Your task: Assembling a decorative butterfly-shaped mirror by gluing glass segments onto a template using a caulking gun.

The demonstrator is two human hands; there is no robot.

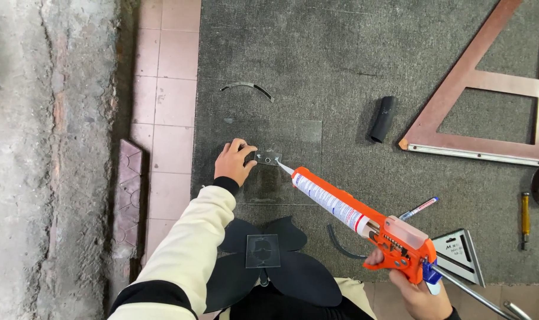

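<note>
- Head view, looking down: the person's right hand is closed around the handle and trigger of an orange caulking gun.
- Gun frame as container: it cradles a white sealant cartridge with an orange collar; contents of the cartridge cannot be seen.
- Long axis of the gun runs diagonally, up and away from the right hand; its nozzle tip points at a small clear square piece.
- Left hand, fingers curled, pins that piece at its near edge; a cream sleeve covers the arm.
- Piece rests on a glass pane lying flat, ahead of both hands.
- Beyond the right hand: a black tube, a reddish metal frame; just beside it, a marker pen and a grey set square.
- Surface: grey carpet; past the left hand, pink floor tiles and rough concrete.
</note>
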